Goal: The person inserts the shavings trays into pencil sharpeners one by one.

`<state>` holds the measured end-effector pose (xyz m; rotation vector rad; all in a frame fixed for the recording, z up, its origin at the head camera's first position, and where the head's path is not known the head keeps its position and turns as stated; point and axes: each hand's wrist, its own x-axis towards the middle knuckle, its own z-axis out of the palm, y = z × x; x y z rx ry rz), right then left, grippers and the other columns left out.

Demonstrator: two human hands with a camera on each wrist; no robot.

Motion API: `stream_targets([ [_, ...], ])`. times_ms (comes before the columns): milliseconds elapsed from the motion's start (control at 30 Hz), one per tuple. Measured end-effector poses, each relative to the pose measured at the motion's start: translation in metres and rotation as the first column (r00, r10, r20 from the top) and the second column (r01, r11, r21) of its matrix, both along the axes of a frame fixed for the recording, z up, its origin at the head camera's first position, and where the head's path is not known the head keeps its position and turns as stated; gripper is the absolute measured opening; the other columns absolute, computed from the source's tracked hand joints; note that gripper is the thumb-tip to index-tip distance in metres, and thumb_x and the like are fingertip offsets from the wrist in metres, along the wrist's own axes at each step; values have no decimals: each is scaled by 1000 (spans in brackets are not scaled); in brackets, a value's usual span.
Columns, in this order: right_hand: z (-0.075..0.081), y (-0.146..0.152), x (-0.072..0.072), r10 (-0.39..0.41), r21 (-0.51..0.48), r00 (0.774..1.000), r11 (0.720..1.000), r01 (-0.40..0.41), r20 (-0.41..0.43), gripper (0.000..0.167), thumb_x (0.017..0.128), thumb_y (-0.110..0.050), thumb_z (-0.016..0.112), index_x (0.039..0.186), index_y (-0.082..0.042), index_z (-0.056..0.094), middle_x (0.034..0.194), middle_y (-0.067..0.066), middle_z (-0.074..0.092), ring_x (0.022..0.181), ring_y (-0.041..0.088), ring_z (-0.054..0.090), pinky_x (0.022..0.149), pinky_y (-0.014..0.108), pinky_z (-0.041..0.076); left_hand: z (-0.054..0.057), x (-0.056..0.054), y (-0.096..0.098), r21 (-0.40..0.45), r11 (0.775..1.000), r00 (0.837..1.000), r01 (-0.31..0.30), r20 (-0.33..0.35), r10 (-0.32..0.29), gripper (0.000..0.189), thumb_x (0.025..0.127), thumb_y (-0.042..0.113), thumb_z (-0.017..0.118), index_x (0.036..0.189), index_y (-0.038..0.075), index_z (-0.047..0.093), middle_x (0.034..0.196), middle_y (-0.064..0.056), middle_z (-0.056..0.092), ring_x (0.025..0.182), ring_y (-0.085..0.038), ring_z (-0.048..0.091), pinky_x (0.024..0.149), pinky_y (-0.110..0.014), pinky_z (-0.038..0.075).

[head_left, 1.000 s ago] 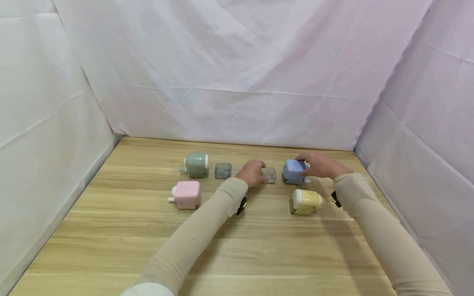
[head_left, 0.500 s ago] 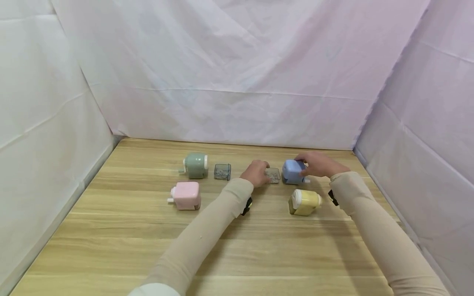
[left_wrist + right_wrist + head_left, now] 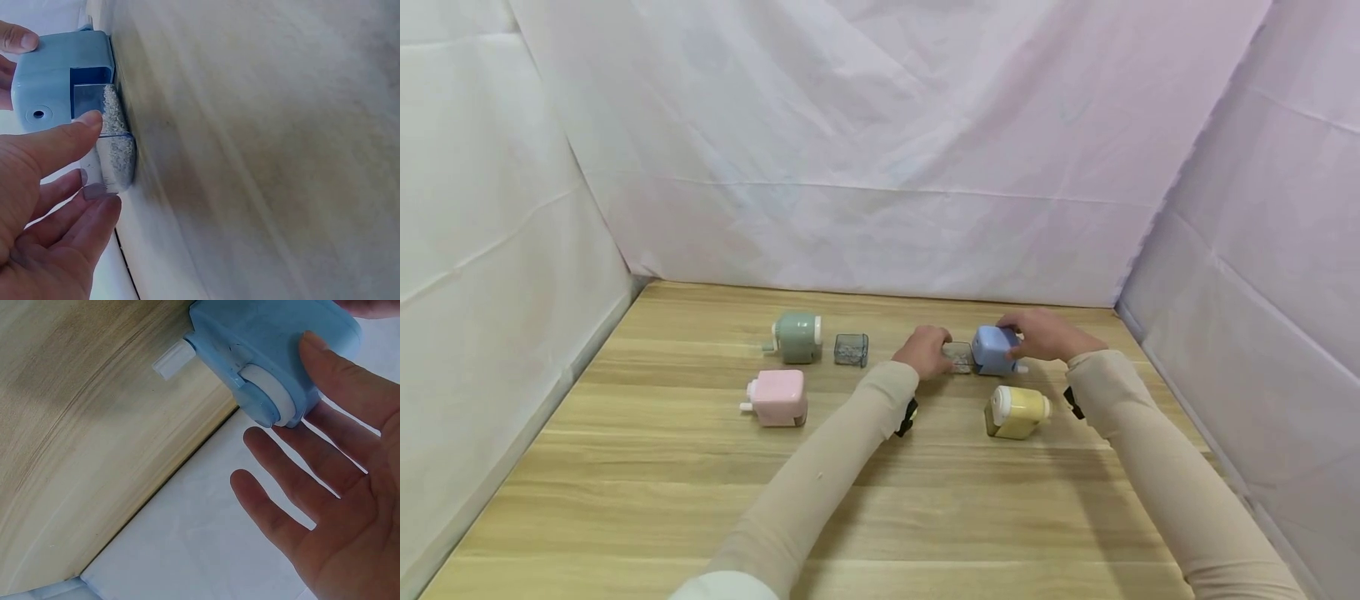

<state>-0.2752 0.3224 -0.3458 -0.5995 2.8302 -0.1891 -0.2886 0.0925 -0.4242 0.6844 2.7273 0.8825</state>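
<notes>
My left hand (image 3: 922,352) pinches a clear shavings drawer (image 3: 122,159) between thumb and fingers. Pale shavings lie inside the drawer, and its far end sits in the lower opening of a blue crank pencil sharpener (image 3: 53,72). The sharpener stands on the table with its pencil hole facing left. From the right, my right hand (image 3: 1043,333) steadies it, thumb on one side and index finger on the other. In the right wrist view the remaining fingers spread away beside the white crank knob (image 3: 174,359).
A yellow sharpener (image 3: 1018,412) stands in front of the blue one. To the left are a green sharpener (image 3: 797,337), a pink sharpener (image 3: 778,397) and a second clear drawer (image 3: 851,350) with shavings. White cloth walls (image 3: 880,233) enclose the wooden table (image 3: 925,517).
My left hand has slid the clear drawer to the right, from a gap beside the blue sharpener into its opening. My right hand and the sharpener have stayed nearly still.
</notes>
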Motion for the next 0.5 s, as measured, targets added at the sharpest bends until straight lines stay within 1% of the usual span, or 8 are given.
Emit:
stream_targets([
  [133,0,1,2,-4,-1,1000,1000,4,6,55,95,-11,82,140,11,61,137,32,67,128,48,65,107,62,53,-3,-1,3,-10,1000,1000,3,-7,-3,55,98,19,82,147,2,63,150,-14,65,140,-29,61,114,-38,54],
  [200,0,2,3,-6,-2,1000,1000,6,5,55,95,-10,82,141,12,61,137,32,67,128,48,65,107,62,54,-4,-1,4,-11,1000,1000,1,3,-1,56,98,19,82,148,2,63,152,-14,64,142,-29,60,115,-39,54],
  [367,-2,1,6,-13,-8,1000,1000,13,8,55,96,-11,82,141,12,60,138,32,67,129,48,65,108,61,54,-3,1,9,-14,1000,1000,1,25,-1,56,99,18,81,149,0,61,154,-15,62,145,-30,58,118,-40,52],
  [500,0,1,8,-17,-10,1000,1000,17,6,55,96,-11,82,141,11,60,138,31,67,130,48,65,108,61,53,-1,3,14,-18,1000,1000,12,13,-12,56,100,19,79,149,-1,60,153,-15,62,144,-30,58,118,-40,52],
])
